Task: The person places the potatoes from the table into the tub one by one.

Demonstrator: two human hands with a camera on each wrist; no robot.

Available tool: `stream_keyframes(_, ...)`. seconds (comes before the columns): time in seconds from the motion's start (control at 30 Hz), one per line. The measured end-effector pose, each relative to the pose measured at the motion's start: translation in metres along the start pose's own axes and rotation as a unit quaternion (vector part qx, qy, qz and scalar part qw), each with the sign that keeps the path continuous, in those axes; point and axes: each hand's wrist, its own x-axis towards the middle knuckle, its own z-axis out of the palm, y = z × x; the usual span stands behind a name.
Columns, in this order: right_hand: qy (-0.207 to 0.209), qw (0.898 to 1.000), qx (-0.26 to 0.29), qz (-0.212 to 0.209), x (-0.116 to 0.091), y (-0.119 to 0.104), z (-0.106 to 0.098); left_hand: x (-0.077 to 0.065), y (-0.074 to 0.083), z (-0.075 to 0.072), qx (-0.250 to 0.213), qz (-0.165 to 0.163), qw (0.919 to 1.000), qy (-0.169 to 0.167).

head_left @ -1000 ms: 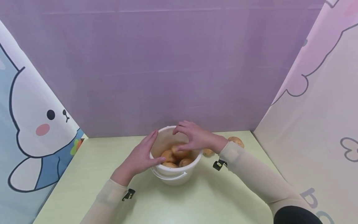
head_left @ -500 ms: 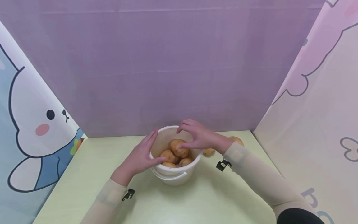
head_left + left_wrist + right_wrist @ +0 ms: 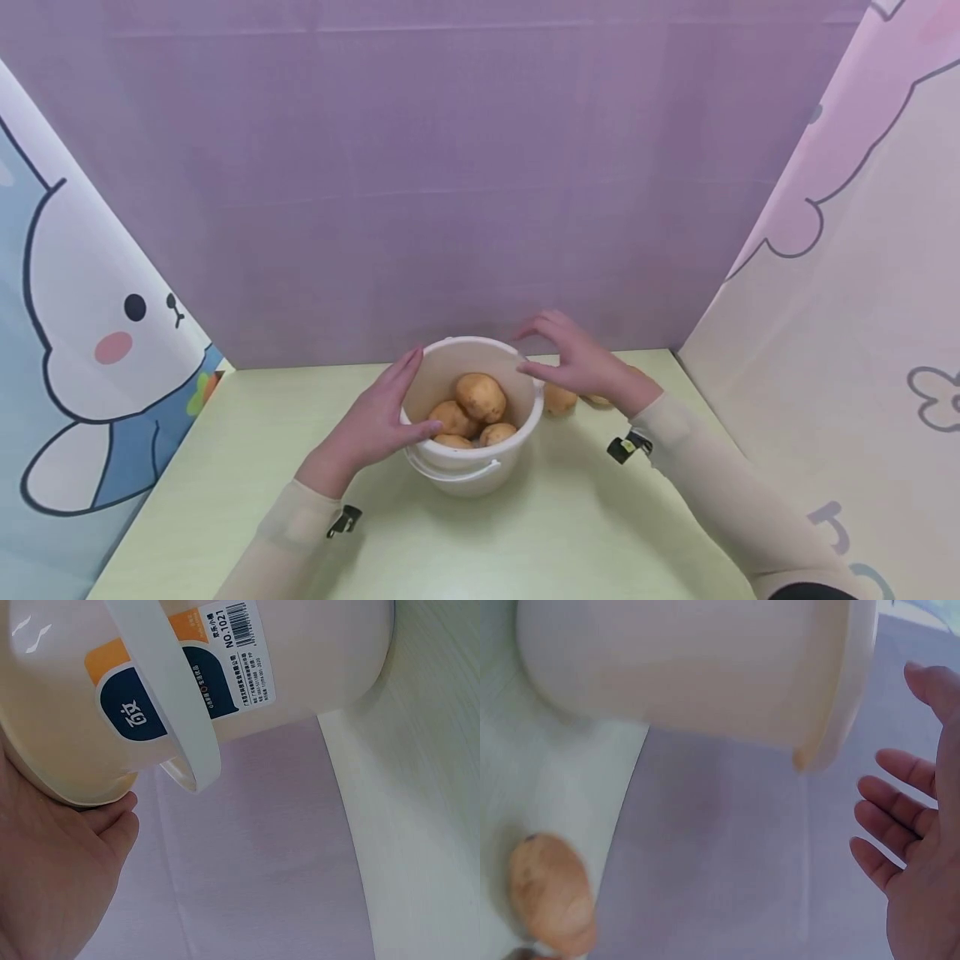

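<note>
A white bucket (image 3: 480,467) stands upright on the table, with several potatoes (image 3: 481,397) inside. My left hand (image 3: 375,417) holds its left rim, thumb reaching over the edge and fingers along the outer side. In the left wrist view that hand (image 3: 60,862) lies against the rim, beside the hanging handle (image 3: 169,690) and a printed label. Just beyond the right rim, my right hand (image 3: 581,358) hovers with nothing in it. The right wrist view shows its fingers (image 3: 896,817) spread loosely, apart from the bucket. A potato (image 3: 560,400) lies on the table right of the bucket.
Another potato (image 3: 597,402) on the table is partly hidden under my right wrist. A purple backdrop (image 3: 450,183) rises behind the table (image 3: 315,383). Printed panels stand at the left (image 3: 97,350) and right (image 3: 847,333).
My right hand has drawn out of the bucket toward the right, leaving the top potato in full view. My left hand and the bucket have stayed in place.
</note>
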Motion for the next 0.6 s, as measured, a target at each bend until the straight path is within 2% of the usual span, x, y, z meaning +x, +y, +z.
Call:
stream_keyframes(0.27, 0.044, 0.994, 0.003, 0.096, -0.045, 0.049, -0.009, -0.001, 0.001, -0.001, 0.001, -0.001, 1.0, -0.004)
stream_keyframes(0.5, 0.073, 0.988, -0.02, 0.137, -0.076, 0.088, -0.016, 0.0, 0.0, 0.0, 0.001, 0.001, 1.0, -0.003)
stream_keyframes(0.6, 0.088, 0.986, -0.02, 0.142, -0.087, 0.102, -0.015, 0.001, 0.0, 0.001, -0.004, -0.001, 1.0, -0.003)
